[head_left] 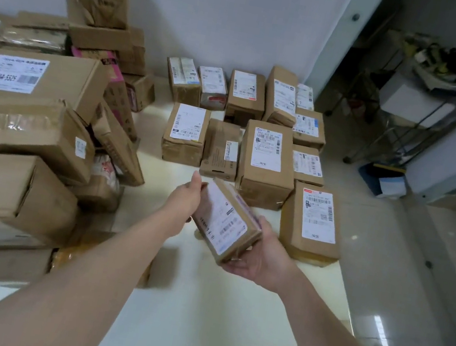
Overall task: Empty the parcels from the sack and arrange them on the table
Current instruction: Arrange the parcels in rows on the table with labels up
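Note:
A small brown cardboard parcel (226, 220) with a white shipping label is held tilted just above the pale table (197, 304), near its middle. My left hand (185, 199) holds its far left side, thumb up along the edge. My right hand (259, 254) grips its near right end from below, fingers curled round the corner. Behind it, several labelled parcels (265, 161) lie in neat rows toward the wall. Another parcel (314, 221) lies just right of the held one, by the table's right edge. No sack is in view.
A tall, loose heap of larger cardboard boxes (27, 113) fills the left side of the table. The table's right edge drops to a shiny tiled floor (414, 282). A metal rack (411, 92) and a blue box (384, 179) stand by the doorway.

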### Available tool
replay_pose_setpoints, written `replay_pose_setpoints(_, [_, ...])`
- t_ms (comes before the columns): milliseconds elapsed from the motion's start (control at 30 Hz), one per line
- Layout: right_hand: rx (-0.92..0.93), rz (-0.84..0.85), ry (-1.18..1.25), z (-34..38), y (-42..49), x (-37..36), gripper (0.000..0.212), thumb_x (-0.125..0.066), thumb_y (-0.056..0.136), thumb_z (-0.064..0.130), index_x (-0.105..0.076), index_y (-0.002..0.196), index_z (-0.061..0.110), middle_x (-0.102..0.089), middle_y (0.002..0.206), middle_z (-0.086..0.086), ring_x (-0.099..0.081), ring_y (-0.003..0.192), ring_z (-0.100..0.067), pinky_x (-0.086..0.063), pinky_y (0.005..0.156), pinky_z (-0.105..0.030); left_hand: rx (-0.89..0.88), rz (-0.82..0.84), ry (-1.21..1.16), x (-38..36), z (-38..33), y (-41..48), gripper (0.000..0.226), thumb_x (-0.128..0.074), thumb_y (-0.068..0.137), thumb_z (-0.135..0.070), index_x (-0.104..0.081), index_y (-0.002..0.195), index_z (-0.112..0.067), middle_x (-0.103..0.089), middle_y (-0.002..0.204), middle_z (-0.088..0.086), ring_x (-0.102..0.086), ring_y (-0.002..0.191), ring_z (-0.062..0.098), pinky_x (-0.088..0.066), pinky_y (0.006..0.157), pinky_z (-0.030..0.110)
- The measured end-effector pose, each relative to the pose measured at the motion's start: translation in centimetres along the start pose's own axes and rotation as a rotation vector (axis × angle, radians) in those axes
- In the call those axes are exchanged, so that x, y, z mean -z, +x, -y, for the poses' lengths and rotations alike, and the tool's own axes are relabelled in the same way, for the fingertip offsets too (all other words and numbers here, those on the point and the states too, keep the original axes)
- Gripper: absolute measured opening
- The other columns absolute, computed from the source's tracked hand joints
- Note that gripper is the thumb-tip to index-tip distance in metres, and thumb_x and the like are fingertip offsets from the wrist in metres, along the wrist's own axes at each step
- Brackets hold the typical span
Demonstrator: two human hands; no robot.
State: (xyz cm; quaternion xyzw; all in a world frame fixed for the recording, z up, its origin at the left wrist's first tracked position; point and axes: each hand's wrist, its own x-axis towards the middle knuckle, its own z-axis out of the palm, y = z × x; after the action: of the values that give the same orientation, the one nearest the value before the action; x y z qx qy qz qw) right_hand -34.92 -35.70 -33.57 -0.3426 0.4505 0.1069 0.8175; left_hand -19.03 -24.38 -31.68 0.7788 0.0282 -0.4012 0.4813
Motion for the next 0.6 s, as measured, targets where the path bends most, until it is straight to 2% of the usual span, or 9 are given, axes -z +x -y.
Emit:
replay_pose_setpoints(100, [-0.077, 0.034, 0.023, -0.2, -0.5, 0.3, 0.079, -0.017, 0.095, 0.067, -0.058, 0.125, 0.007, -0.065, 0.112, -0.031, -0.066, 0.077, -0.036, -0.058, 0.076, -0.041, -0.031, 0.016, -0.021, 0.0, 0.3, -1.1, 0.040, -0.034, 0.100, -0.053, -0.060, 0.116, -0.028, -0.061, 0.113, 0.001, -0.055, 0.100, 0.020, -0.054, 0.089, 0.040])
replay_pose_setpoints(167, [-0.079, -0.033, -0.072, -0.7, -0.8, 0.6, 0.073, -0.016, 0.098, 0.060, -0.058, 0.123, 0.005, -0.068, 0.107, -0.029, -0.067, 0.072, -0.034, -0.059, 0.071, -0.040, -0.095, 0.028, 0.001, -0.1, 1.0, -1.6, 0.024, -0.049, 0.099, -0.036, -0.061, 0.119, -0.028, -0.063, 0.114, 0.002, -0.060, 0.093, 0.019, -0.057, 0.087, 0.041])
replay_pose_setpoints(267, [-0.007, -0.145, -0.089, -1.3, -1.1, 1.3, 0.068, -0.027, 0.096, 0.066, -0.060, 0.110, 0.009, -0.067, 0.108, -0.024, -0.071, 0.083, -0.040, -0.058, 0.078, -0.050, -0.151, 0.013, 0.096, -0.8, 2.2, -1.7, 0.032, -0.056, 0.095, -0.016, -0.060, 0.126, -0.023, -0.065, 0.112, 0.003, -0.060, 0.085, 0.020, -0.056, 0.083, 0.039])
replay_pose_setpoints(333, [0.006, -0.108, -0.066, -1.6, -1.5, 2.1, 0.063, -0.040, 0.091, 0.068, -0.060, 0.110, 0.011, -0.064, 0.115, -0.025, -0.070, 0.092, -0.041, -0.057, 0.085, -0.052, -0.174, -0.028, 0.102, -1.7, 2.9, -1.7, 0.036, -0.058, 0.093, -0.014, -0.059, 0.127, -0.023, -0.064, 0.118, 0.005, -0.062, 0.092, 0.022, -0.056, 0.084, 0.040])
replay_pose_setpoints(400, [0.013, -0.038, -0.068, -2.1, -1.7, 3.1, 0.050, -0.055, 0.092, 0.054, -0.059, 0.119, 0.011, -0.062, 0.119, -0.026, -0.068, 0.100, -0.038, -0.057, 0.088, -0.046, -0.207, -0.052, 0.087, -3.1, 2.9, -2.1, 0.042, -0.061, 0.093, -0.015, -0.055, 0.133, -0.025, -0.059, 0.128, 0.005, -0.060, 0.107, 0.022, -0.055, 0.082, 0.036])
replay_pose_setpoints(467, [0.057, -0.036, -0.016, -2.6, -1.8, 4.2, 0.040, -0.064, 0.094, 0.031, -0.057, 0.126, 0.008, -0.061, 0.121, -0.024, -0.066, 0.106, -0.037, -0.057, 0.088, -0.042, -0.251, -0.040, 0.087, -5.0, 2.6, -2.6, 0.055, -0.063, 0.093, -0.018, -0.043, 0.143, -0.027, -0.044, 0.143, 0.002, -0.050, 0.121, 0.020, -0.048, 0.083, 0.031])
replay_pose_setpoints(533, [0.124, -0.060, 0.022, -3.0, -1.7, 5.5, 0.038, -0.061, 0.095, 0.015, -0.054, 0.131, 0.003, -0.062, 0.121, -0.017, -0.066, 0.108, -0.035, -0.057, 0.089, -0.040, -0.193, 0.000, 0.118, -7.0, 2.5, -3.1, 0.073, -0.066, 0.091, -0.026, -0.025, 0.151, -0.029, -0.030, 0.151, 0.003, -0.044, 0.125, 0.019, -0.042, 0.089, 0.030])
replay_pose_setpoints(600, [0.150, -0.094, 0.039, -2.9, -1.9, 6.5, 0.047, -0.062, 0.094, 0.009, -0.046, 0.136, -0.003, -0.058, 0.120, -0.015, -0.068, 0.102, -0.036, -0.058, 0.085, -0.038, -0.059, 0.051, 0.217, -8.9, 3.0, -3.4, 0.085, -0.067, 0.090, -0.032, -0.012, 0.155, -0.029, -0.027, 0.154, 0.006, -0.044, 0.129, 0.027, -0.045, 0.094, 0.035])
